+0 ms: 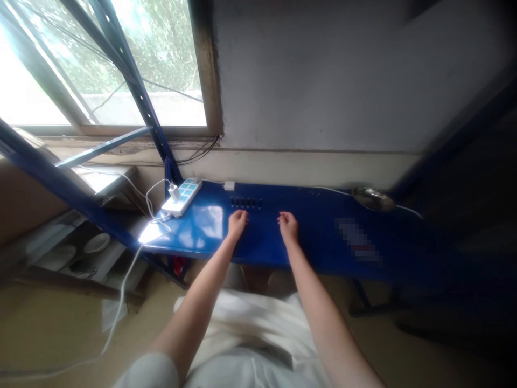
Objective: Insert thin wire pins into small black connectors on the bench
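Observation:
A row of several small dark pieces (246,203) stands out on the blue tabletop (258,242); they are too small to name. My left hand (237,223) rests just in front of that row, its fingers curled and pressed together. Further right, my right hand (288,226) is also closed, with thumb and fingertips drawn together. Whether either hand holds anything is too small to see. A gap of bare blue surface lies between the two hands.
On the left of the table lies a white power strip (188,195) with a plug (174,192) and white cable. A white adapter (229,186) sits at the back edge. A shiny metal dish (372,198) stands back right. Blue shelf posts (139,99) rise at left.

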Demonstrator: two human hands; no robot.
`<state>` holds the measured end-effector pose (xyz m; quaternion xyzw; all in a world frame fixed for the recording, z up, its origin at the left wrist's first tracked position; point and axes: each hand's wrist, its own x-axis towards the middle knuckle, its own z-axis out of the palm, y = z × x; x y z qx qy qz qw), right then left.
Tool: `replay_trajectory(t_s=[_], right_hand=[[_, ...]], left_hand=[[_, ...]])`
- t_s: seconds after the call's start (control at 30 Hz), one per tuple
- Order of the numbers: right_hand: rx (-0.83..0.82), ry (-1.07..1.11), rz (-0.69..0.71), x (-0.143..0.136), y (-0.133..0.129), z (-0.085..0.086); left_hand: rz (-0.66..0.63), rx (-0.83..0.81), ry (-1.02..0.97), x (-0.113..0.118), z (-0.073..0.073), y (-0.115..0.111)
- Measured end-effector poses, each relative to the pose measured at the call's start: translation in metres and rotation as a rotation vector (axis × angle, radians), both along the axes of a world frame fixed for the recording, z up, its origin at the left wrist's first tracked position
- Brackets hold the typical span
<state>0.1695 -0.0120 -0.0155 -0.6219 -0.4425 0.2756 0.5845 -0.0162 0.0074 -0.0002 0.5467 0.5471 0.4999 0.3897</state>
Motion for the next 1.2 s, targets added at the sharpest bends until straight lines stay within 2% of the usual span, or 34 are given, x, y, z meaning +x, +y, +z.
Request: replay_trajectory(t_s=[0.33,0.5,0.7,0.83,0.97,1.2], right_hand=[[-0.014,-0.034,0.001,0.0,0.0,0.0],[-0.007,-0.055,0.01,0.002,0.003,-0.005],[0.02,-0.256,0.088,-0.004,0.014,-0.005],[-0.064,-0.485,0.161,-0.018,0.029,0.002],[-0.189,-0.638,0.146,-0.034,0.045,0.011],[-0.294,-0.709,0.103,-0.046,0.061,0.015]], left_hand=[[-0.013,0.007,0.018,-0.001,0.0,-0.001],[-0.012,0.025,0.027,-0.001,-0.006,0.003],[-0.011,0.018,0.026,0.0,-0.008,0.005],[-0.016,0.024,0.011,0.0,-0.007,0.004],[-0.025,0.027,0.004,0.0,-0.009,0.005],[-0.027,0.044,0.023,-0.001,-0.012,0.005]])
